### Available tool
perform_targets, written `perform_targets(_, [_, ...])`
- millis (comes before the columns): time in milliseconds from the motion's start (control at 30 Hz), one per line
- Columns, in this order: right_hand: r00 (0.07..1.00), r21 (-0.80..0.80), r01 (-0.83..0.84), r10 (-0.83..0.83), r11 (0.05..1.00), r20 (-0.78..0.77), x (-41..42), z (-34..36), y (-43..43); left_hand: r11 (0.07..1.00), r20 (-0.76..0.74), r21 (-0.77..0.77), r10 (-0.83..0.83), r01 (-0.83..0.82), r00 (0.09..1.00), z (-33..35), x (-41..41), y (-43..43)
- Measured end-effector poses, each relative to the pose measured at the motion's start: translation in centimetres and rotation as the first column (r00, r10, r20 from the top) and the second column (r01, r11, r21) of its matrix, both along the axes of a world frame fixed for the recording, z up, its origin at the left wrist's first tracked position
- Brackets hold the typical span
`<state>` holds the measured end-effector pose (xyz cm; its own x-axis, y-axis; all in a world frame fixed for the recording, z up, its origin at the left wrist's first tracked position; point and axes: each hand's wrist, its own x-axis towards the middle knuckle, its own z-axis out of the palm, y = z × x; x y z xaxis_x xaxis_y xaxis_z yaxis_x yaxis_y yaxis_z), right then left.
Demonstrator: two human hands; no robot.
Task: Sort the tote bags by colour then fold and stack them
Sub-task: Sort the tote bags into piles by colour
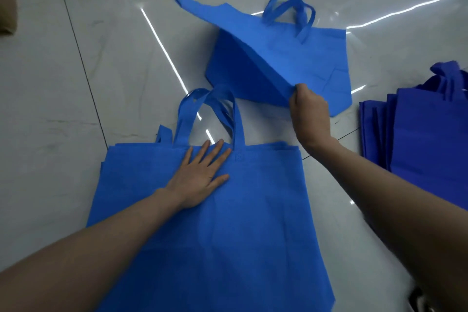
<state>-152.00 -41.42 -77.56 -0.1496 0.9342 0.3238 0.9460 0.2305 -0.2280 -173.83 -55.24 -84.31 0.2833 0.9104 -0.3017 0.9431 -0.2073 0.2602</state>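
Tote bags [215, 248] in light blue lie flat on the floor [76, 83] nearest, the left hand [200, 180] spread on top. Beyond, the right hand [309, 106] pinches a lifted bag [253, 33] over the folded pile [329, 83]. Stacking seems underway; next, lay it square. No writing is readable.

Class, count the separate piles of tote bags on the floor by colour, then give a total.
Light blue: 2, the near pile under the flat left hand, and the far pile, whose top bag the right hand pinches at a corner.
Dark blue: 1, the side pile.
Total: 3 piles. The bags within each pile cannot be counted.
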Motion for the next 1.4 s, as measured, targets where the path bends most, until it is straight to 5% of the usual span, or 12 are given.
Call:
perform_targets(133, [0.957,0.290,-0.287,0.266,0.913,0.112,2.1,1.4,-3.4,0.878,0.121,0.479,-0.072,0.005,0.990,3.9,0.7,-1.5])
perform_targets(200, [0.869,0.235,-0.486,0.439,0.842,0.228,3.5,1.4,-6.2,0.683,0.033,0.720,-0.212,0.123,0.977,5.6,1.3,-2.4])
perform_targets(300, [0.719,0.051,-0.661,0.612,0.749,0.329,5.8,0.5,-10.5,0.491,-0.041,0.841,-0.365,0.230,0.930,7.8,3.2,-4.3])
perform_targets(467, [0.422,-0.193,-0.837,0.829,0.512,0.368,9.2,-0.8,-17.9,0.758,0.076,0.645,-0.186,0.093,0.980,9.4,5.1,-5.0])
perform_targets(567, [0.362,-0.379,-0.821,0.903,0.427,0.233,11.6,-1.8,-22.0,0.923,0.011,0.380,-0.078,0.068,0.997,7.7,4.1,-4.5])
perform_targets(633, [0.434,-0.408,-0.797,0.892,0.444,0.124,12.4,-1.8,-22.9,0.963,-0.016,0.255,-0.082,0.083,0.997,6.7,3.7,-4.3])
perform_targets(700, [0.617,-0.318,-0.719,0.778,0.618,0.116,12.3,-1.3,-21.3,0.974,-0.010,0.209,-0.088,0.089,0.996,5.7,3.9,-3.8])
perform_targets(800, [0.891,-0.215,-0.439,0.453,0.872,0.019,10.2,-0.3,-16.1,0.978,0.007,0.204,-0.054,0.052,0.998,5.2,4.9,-1.6])
perform_targets(867, [0.971,-0.251,-0.240,0.230,0.938,-0.069,8.6,-0.4,-11.8,0.980,0.008,0.198,-0.014,0.012,1.000,4.8,5.8,0.7])
perform_targets(1033, [0.992,-0.350,-0.118,0.096,0.929,-0.081,5.8,-2.5,-2.3,0.997,-0.097,0.075,0.009,-0.002,0.995,0.5,5.9,3.1])
perform_targets(1200, [0.958,-0.392,-0.124,0.213,0.912,0.192,5.0,-5.4,4.0,0.970,-0.074,0.242,0.059,-0.039,0.996,-2.4,5.7,1.8])
perform_targets(1400, [0.924,-0.181,-0.128,0.183,0.975,0.335,4.1,-6.5,6.2,0.945,-0.044,0.325,0.060,-0.043,0.997,-2.4,5.7,1.6])
